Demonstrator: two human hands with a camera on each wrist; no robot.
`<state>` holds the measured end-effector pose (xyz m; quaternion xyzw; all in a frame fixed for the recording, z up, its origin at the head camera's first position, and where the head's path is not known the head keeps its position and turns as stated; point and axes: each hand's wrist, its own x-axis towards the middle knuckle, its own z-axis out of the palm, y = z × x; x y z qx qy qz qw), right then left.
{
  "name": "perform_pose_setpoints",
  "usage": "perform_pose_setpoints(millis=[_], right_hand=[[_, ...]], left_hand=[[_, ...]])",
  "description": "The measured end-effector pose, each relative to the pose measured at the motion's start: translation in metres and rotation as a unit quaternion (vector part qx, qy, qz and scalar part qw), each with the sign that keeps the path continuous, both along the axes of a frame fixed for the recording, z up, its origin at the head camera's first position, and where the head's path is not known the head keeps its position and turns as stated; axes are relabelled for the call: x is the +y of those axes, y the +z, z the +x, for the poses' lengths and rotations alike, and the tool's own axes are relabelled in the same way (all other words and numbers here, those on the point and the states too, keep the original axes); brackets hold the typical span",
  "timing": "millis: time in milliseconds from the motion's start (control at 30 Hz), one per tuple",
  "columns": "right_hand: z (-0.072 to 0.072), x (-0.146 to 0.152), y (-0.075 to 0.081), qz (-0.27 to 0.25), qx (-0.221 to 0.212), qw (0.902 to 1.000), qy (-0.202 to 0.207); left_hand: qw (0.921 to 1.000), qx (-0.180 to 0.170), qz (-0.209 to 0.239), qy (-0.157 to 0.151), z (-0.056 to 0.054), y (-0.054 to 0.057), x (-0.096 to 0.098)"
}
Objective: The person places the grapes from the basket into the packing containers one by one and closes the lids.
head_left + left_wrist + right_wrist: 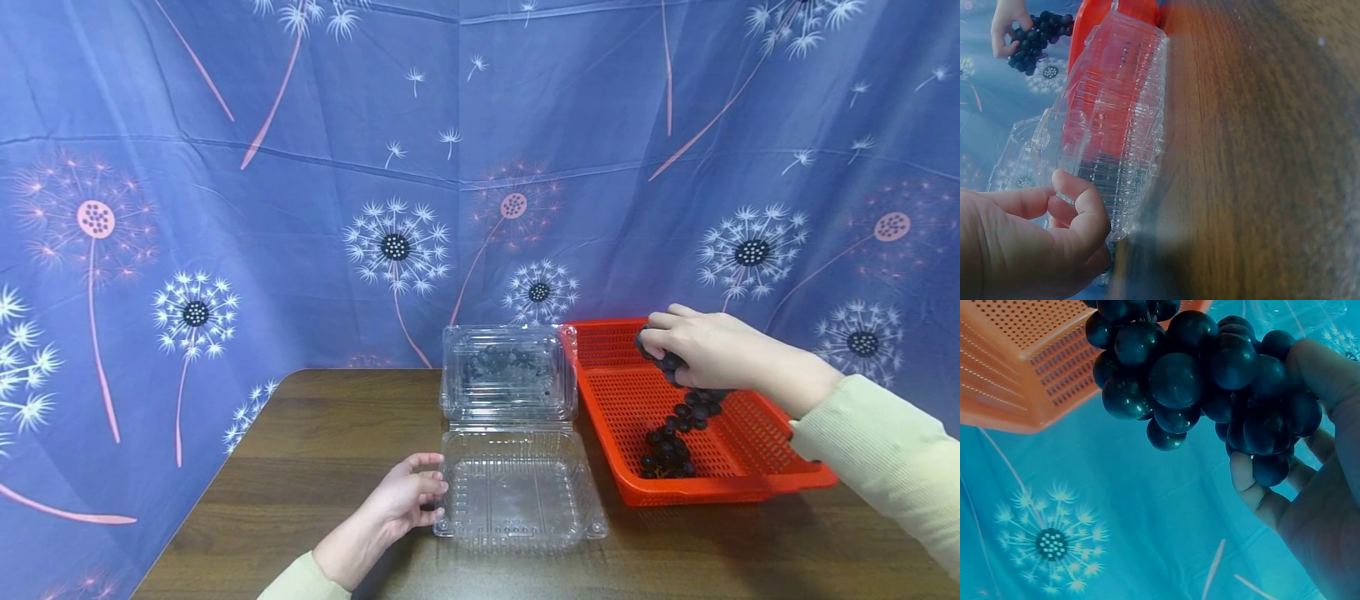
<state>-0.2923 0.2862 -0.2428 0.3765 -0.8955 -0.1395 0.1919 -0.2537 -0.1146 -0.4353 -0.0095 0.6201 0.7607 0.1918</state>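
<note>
My right hand [705, 346] grips a bunch of dark grapes [1175, 381], raised over the red plastic basket [611, 450]. Thumb and fingers close round one end of the bunch in the right wrist view, and its other grapes hang down toward the basket floor. A clear plastic clamshell container [517, 487] lies on the table with its lid [506, 404] swung back. At the container's left edge, my left hand [401, 500] holds the rim between thumb and curled fingers.
The basket stands just right of the container, its near rim raised off the wooden table [300, 467]. Behind the table hangs a blue cloth [300, 275] with a dandelion print.
</note>
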Motion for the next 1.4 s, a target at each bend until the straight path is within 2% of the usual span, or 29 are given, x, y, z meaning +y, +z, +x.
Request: perform_pose_setpoints(millis=[600,833,1133,1400], right_hand=[[0.006,-0.031,0.019,0.010,0.040,0.9970,0.065],[0.009,-0.042,0.023,0.005,0.040,0.9973,0.062],[0.012,-0.056,0.025,-0.006,0.037,0.9961,0.079],[0.013,-0.067,0.024,-0.030,0.060,0.9897,0.126]], left_hand=[[1.0000,-0.001,0.000,-0.001,0.000,0.001,0.000],[1.0000,-0.001,-0.002,-0.002,0.000,0.001,0.000],[1.0000,-0.001,0.000,-0.005,0.001,0.002,0.000],[1.0000,-0.001,-0.003,-0.004,0.001,0.001,0.000]])
